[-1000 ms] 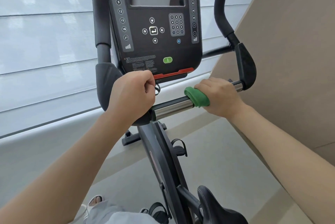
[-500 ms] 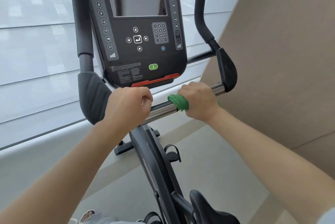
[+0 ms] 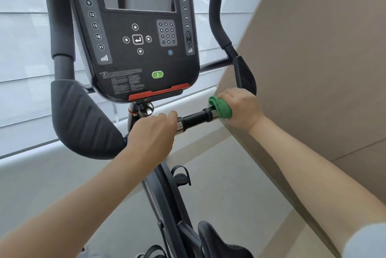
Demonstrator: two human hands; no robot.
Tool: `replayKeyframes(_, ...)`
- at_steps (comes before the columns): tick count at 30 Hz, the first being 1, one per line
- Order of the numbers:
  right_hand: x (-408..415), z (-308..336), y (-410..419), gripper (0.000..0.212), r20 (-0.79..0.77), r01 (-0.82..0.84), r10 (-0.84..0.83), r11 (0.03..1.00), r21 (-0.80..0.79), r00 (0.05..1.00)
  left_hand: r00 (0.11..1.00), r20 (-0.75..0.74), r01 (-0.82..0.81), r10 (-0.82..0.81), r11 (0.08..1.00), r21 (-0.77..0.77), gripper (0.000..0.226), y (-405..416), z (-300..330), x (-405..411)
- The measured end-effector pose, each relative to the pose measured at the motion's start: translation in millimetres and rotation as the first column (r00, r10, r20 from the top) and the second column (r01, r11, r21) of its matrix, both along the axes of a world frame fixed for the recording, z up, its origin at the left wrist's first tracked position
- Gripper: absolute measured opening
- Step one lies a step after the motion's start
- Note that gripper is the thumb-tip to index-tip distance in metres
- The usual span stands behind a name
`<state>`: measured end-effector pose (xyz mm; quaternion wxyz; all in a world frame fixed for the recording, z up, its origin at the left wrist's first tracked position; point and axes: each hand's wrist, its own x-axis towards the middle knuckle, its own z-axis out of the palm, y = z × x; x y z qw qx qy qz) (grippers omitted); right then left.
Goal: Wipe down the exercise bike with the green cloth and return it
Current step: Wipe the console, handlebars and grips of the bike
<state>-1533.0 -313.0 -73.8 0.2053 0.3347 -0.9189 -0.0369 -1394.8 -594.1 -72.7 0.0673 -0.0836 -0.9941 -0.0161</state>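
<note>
At the far left, pale horizontal window blinds (image 3: 25, 52) fill the background above a light sill. In front of them stands the black exercise bike (image 3: 167, 195), with a broad, ribbed black elbow pad (image 3: 81, 119) on its left side, below an upright foam-covered handle (image 3: 62, 17). The black console panel (image 3: 142, 48) rises in the middle, carrying a grey screen, number columns from 3 to 21 on one side and 24 to 40 on the other, a keypad, arrow keys, a green oval button (image 3: 157, 74) and a red strip along its bottom edge.

Below the console, the left hand (image 3: 152, 134) is clenched around the horizontal handlebar (image 3: 194, 118), its fingers curled over the top near the centre post. The exposed stretch of bar, black with chrome ends, runs between the 2 hands. Further right, the right hand (image 3: 240, 109) is wrapped around the bar with the bunched green cloth (image 3: 221, 107) grasped between palm and metal; the cloth's folds stick out on the thumb side, touching the chrome section. Just behind this hand sits the right black elbow pad (image 3: 244, 75), below a curved upright grip (image 3: 217, 6).

Lower down, a strapped pedal (image 3: 181, 176) and the black saddle (image 3: 219, 243) show beside the frame. A tan wall panel (image 3: 313, 69) fills the right side.
</note>
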Motion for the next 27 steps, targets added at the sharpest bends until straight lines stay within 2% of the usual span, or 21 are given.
replayKeyframes(3,-2.4,24.3,-10.2,0.021,0.233,0.052,-0.101,0.977,0.207,0.967,0.999,0.036,-0.023,0.024,1.0,-0.018,0.029,0.4,-3.3,-2.6)
replayKeyframes(6,-8.4,57.8,-31.6,0.024,0.46,0.112,-0.333,0.89,0.443,0.823,0.999,0.029,-0.023,0.024,0.999,-0.028,0.029,1.6,-3.1,-4.9)
replayKeyframes(8,-13.0,69.5,-45.4,0.029,0.536,0.109,-0.419,0.85,0.515,0.733,0.999,0.04,-0.031,0.032,0.999,-0.018,0.028,1.5,-1.8,-6.2)
replayKeyframes(9,-14.1,70.3,-47.0,0.029,0.543,0.112,-0.428,0.848,0.518,0.722,0.998,0.048,-0.035,0.035,0.999,-0.014,0.027,1.2,-1.1,-7.2)
replayKeyframes(10,-12.9,68.0,-44.6,0.027,0.537,0.123,-0.418,0.858,0.499,0.733,0.998,0.051,-0.036,0.036,0.999,-0.009,0.027,0.7,-0.6,-7.6)
replayKeyframes(12,-5.5,54.8,-33.8,0.021,0.463,0.148,-0.335,0.907,0.393,0.821,0.998,0.057,-0.038,0.038,0.999,0.008,0.027,0.8,0.7,-6.5)
replayKeyframes(14,3.3,30.4,-20.1,0.022,0.31,0.139,-0.213,0.959,0.245,0.927,0.997,0.063,-0.048,0.046,0.999,0.021,0.026,0.5,-0.6,-5.5)
replayKeyframes(16,10.1,9.5,-13.2,0.025,0.151,0.128,-0.146,0.984,0.128,0.978,0.998,0.045,-0.049,0.048,0.999,0.015,0.023,1.6,-3.2,-5.4)
replayKeyframes(20,22.7,-4.0,-27.0,0.023,0.001,0.108,-0.108,0.994,0.021,0.994,0.999,0.0,-0.041,0.041,0.999,0.0,0.024,2.3,-6.0,-3.1)
replayKeyframes(23,48.2,-7.7,-71.1,0.021,-0.007,0.028,-0.028,1.0,0.007,1.0,1.0,0.011,-0.009,0.009,1.0,0.012,0.03,3.1,-5.6,-1.2)
replayKeyframes(25,67.9,-13.3,-103.5,0.017,0.0,0.006,-0.006,0.999,-0.033,1.0,0.998,-0.046,0.03,-0.029,1.0,0.009,0.045,0.5,-8.0,0.6)
replayKeyframes(27,77.3,-16.7,-119.2,0.019,0.006,0.028,-0.027,0.995,-0.099,1.0,0.996,-0.083,0.046,-0.045,0.999,0.008,0.046,-4.2,-9.8,2.8)
